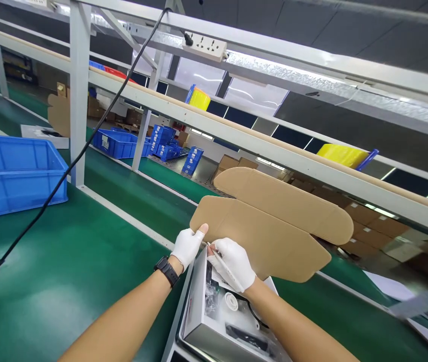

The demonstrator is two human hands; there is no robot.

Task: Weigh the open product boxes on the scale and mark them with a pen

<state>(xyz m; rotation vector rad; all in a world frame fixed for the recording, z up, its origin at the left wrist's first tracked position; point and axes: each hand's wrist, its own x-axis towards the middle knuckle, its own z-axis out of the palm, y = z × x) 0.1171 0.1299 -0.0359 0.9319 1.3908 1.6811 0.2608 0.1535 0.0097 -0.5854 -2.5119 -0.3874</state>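
A white box (206,334), filled with parts, stands at the near edge of the green surface (104,271), its brown lid (266,241) raised. The left hand (186,249) has its thumb at the lid's left corner; whether its fingers grip cannot be told. The right hand (236,264) has its fingers gripping a pen-like tool (226,270) at the box's far left corner. A springing lid could jog it, scratching the card.

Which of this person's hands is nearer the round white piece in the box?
The right hand: it is just beyond the round white piece, over the box. The left hand is farther off, by the box's far left corner.
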